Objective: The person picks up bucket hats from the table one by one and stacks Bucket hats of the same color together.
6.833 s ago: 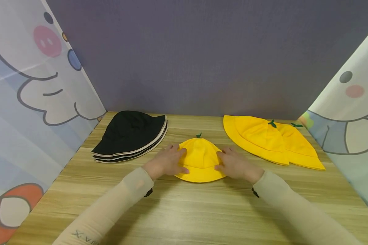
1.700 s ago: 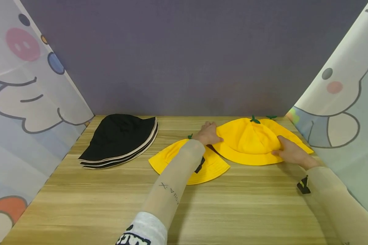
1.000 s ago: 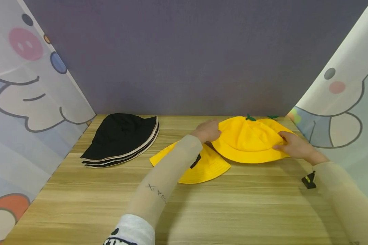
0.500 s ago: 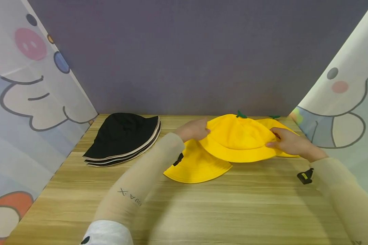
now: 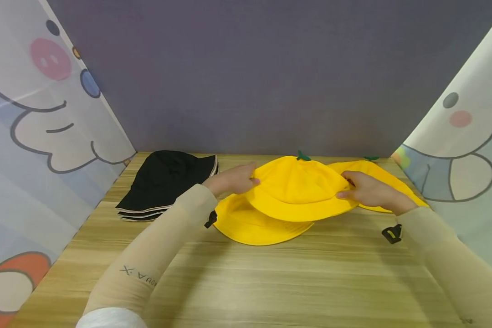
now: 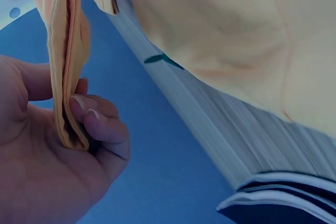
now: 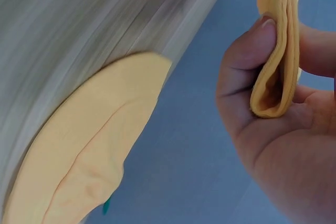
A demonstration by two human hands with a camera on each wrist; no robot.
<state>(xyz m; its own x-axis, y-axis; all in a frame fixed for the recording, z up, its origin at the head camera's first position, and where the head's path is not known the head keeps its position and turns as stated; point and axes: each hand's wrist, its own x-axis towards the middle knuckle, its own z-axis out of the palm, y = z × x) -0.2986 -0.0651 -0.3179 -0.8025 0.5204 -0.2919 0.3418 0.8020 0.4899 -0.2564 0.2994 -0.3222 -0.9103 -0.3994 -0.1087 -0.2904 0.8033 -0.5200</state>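
A yellow bucket hat [image 5: 299,187] with a green leaf on its top is held up between both hands. My left hand [image 5: 235,179] pinches its left edge, and my right hand [image 5: 369,191] grips the right edge. In the left wrist view the folded brim [image 6: 68,77] sits between thumb and curled fingers; the right wrist view shows the folded brim [image 7: 278,77] pinched likewise. Under and in front of the held hat lies a second yellow hat [image 5: 258,228], partly covered by it. Behind my right hand a third yellow hat [image 5: 377,175] lies flat on the table.
A stack of black bucket hats [image 5: 168,182] with pale brim edges lies at the back left, partly behind my left forearm. The wooden table [image 5: 270,282] meets a grey-purple panel [image 5: 270,77] at the back. Cartoon-printed curtains [image 5: 467,150] flank both sides.
Both hands have lifted the upper yellow hat from the right-hand pair and carried it left, over the hat in the middle. Earlier, both hands were on that middle hat.
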